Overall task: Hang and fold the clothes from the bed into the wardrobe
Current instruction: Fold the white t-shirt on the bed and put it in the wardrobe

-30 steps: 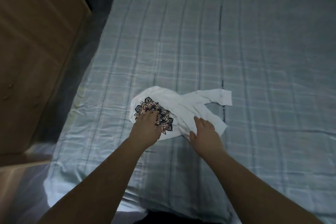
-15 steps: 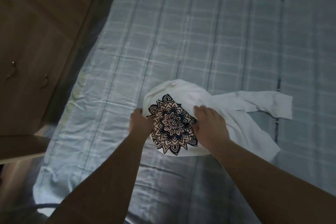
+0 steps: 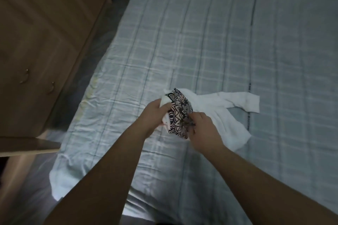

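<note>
Head view, dim light. A white shirt [image 3: 225, 115] with a black mandala print [image 3: 178, 113] lies at the centre of the frame on the pale checked bed [image 3: 201, 42]. The left hand [image 3: 154, 113] grips the bunched printed part from the left, fingers curled round the cloth. The right hand [image 3: 204, 131] pinches the print's lower right edge. One sleeve [image 3: 245, 103] stretches flat toward the right. The wooden wardrobe [image 3: 36, 42], doors closed, fills the upper left of the frame beside the bed.

Both hands bunch a white shirt [image 3: 217, 113] on the bed [image 3: 201, 42] near its left edge. The left hand [image 3: 155, 113] grips the printed part; the right hand [image 3: 203, 129] pinches it.
</note>
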Demonstrator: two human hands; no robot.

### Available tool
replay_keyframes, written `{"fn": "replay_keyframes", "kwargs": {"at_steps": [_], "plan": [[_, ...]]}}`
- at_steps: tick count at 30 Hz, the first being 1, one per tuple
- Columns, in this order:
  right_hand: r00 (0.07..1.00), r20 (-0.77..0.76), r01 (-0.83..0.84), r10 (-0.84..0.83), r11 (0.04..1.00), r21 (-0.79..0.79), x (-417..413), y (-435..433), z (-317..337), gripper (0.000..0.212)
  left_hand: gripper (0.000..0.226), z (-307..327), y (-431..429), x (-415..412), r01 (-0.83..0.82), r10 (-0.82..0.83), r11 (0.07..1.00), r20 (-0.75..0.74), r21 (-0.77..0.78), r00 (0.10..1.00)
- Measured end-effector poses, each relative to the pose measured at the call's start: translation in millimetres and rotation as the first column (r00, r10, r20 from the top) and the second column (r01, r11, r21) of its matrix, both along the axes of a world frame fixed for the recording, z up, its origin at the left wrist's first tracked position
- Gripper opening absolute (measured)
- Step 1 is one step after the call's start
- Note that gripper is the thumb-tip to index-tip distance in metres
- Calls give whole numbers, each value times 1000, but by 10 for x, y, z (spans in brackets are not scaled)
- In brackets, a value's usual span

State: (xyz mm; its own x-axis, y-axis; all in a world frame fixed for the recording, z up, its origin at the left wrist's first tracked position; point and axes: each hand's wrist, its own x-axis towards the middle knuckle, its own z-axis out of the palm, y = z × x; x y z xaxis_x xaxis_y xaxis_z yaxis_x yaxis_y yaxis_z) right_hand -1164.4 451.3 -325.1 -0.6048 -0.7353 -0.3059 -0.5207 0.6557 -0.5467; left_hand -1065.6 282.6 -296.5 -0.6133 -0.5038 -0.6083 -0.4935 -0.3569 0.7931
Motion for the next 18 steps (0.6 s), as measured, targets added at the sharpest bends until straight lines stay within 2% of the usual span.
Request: {"fn": "replay_keyframes", "kwargs": {"at_steps": [3,8,12,16,18], "plan": [[983,162,108,-82,981,-161,234,245,423,51,23,508,338,-129,68,-71,997,-75,-44,995],[938,238,324,-252,882,-342,344,839,1146,60,25,1219,1027,-312,48,-64,995,-174,-93,983],[943,175,332,-283,837,-434,294,1548,1617,63,25,1800,1731,-425,32,-71,990,-289,-137,955],[928,-5,302,-373,760,-576,225,2388,2032,44,19,2451,2580,-582,-48,-7,991,-403,-128,915],[925,-42,284,-378,760,-585,175,2805,2258,32,13,2755,3003,-699,-72,24,994,-481,-81,877]]}}
